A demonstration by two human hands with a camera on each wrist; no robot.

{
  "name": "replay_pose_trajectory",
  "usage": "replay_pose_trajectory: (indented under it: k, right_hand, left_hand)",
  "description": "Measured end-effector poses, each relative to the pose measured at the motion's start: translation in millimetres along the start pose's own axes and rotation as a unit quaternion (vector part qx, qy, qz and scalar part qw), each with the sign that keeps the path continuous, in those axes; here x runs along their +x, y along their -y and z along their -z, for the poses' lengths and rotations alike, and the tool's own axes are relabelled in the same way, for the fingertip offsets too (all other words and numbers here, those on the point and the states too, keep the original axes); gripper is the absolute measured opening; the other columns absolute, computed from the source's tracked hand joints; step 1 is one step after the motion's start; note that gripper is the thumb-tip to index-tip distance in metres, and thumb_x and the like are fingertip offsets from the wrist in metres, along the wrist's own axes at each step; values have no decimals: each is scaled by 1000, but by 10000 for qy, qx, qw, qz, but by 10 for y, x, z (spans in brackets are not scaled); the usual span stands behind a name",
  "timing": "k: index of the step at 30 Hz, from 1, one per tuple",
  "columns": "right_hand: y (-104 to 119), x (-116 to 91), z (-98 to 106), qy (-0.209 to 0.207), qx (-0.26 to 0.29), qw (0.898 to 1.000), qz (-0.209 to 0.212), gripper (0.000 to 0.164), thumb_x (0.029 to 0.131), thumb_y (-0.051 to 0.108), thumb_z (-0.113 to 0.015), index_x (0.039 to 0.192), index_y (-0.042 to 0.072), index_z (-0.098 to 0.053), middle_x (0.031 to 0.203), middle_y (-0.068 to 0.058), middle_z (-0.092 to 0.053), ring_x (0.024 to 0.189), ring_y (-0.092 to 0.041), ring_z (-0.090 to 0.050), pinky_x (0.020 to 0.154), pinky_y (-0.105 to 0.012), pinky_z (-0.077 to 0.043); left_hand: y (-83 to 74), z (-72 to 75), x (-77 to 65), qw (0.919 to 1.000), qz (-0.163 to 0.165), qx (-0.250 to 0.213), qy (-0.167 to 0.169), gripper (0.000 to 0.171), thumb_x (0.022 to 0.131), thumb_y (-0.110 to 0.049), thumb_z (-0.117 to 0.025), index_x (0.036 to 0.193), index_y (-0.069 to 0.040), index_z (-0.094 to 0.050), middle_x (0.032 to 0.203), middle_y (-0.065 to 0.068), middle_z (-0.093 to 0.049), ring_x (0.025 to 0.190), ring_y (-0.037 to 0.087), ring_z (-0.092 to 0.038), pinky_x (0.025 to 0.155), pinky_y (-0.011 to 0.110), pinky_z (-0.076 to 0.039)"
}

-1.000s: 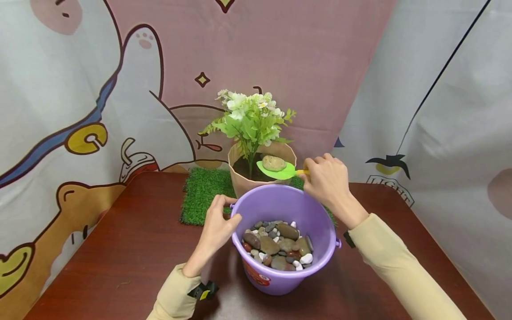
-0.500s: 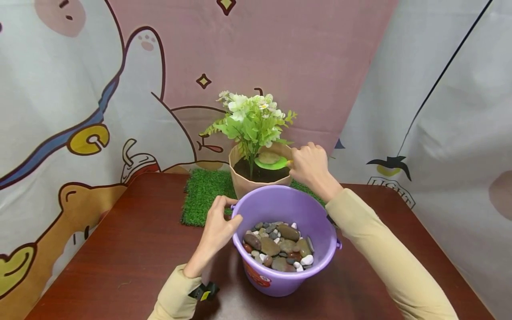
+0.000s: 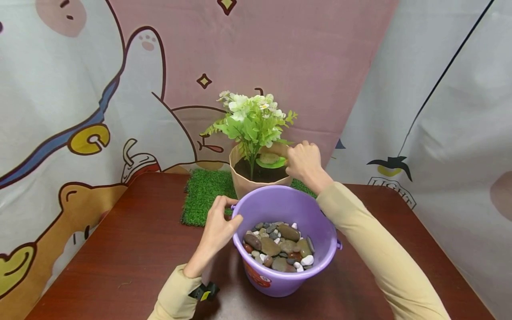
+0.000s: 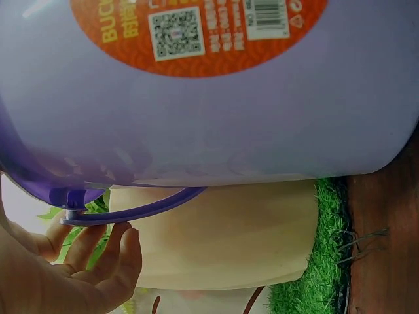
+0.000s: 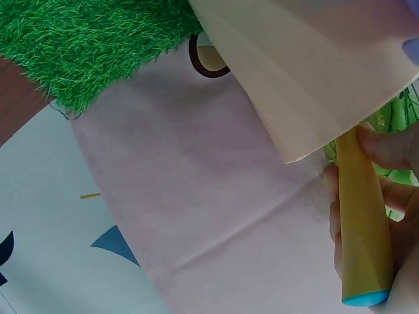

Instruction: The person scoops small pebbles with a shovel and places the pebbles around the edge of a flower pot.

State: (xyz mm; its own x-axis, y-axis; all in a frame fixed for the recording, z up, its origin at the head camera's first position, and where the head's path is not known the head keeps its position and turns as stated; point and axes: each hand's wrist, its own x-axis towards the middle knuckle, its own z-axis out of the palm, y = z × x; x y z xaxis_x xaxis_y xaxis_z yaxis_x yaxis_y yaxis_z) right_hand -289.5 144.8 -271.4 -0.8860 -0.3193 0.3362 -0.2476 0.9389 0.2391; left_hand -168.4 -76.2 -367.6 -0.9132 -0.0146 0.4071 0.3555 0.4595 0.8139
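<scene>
My right hand (image 3: pixel 306 162) grips the yellow handle (image 5: pixel 364 222) of a small toy shovel, over the right side of the peach flowerpot (image 3: pixel 245 184). The shovel's green blade (image 3: pixel 276 165) is inside the pot's mouth, tilted, with a flat tan stone (image 3: pixel 268 158) against it, close over the dark soil (image 3: pixel 260 176). My left hand (image 3: pixel 218 226) holds the left rim of the purple bucket (image 3: pixel 276 284), its fingertips at the bail handle (image 4: pixel 141 212). Stones (image 3: pixel 280 244) of several sizes, brown, grey and white, lie at the bottom of the bucket.
White flowers with green leaves (image 3: pixel 252 124) stand up from the pot's left half. Under the pot lies a green turf mat (image 3: pixel 204 200) on the brown table (image 3: pixel 120 249). Behind hangs a printed cloth (image 3: pixel 280 53). The bucket stands just in front of the pot.
My right hand has moved forward and left, carrying the shovel and stone from above the pot's front rim down into its mouth, the blade tilting. The left hand and bucket stay put.
</scene>
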Motion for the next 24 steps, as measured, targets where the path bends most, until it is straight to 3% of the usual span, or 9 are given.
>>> replay_pose_trajectory:
  k: [9, 18, 24]
  right_hand:
    - [43, 84, 36, 27, -298, 9996, 13, 9, 72, 13, -60, 64, 10, -63, 73, -11, -63, 79, -31, -55, 68, -41, -44]
    - [143, 155, 120, 239, -485, 9985, -15, 10, 72, 12, -60, 63, 11, -60, 80, -12, -65, 82, -31, -56, 73, -41, -45]
    - [167, 174, 136, 335, -557, 9979, -42, 7, 73, 14, -62, 68, 10, -65, 86, -13, -68, 86, -32, -56, 77, -42, -45]
  left_hand:
    - [1, 0, 2, 10000, 5, -35, 5, 30, 68, -4, -60, 98, 0, -62, 97, 14, -57, 92, 25, -56, 72, 33, -53]
    - [-12, 4, 2, 10000, 18, -56, 12, 30, 69, -4, -60, 98, -1, -62, 97, 13, -56, 91, 24, -56, 71, 32, -53]
    - [-12, -3, 0, 10000, -8, -71, 8, 30, 68, -5, -60, 98, -1, -62, 96, 13, -56, 90, 24, -55, 74, 42, -53]
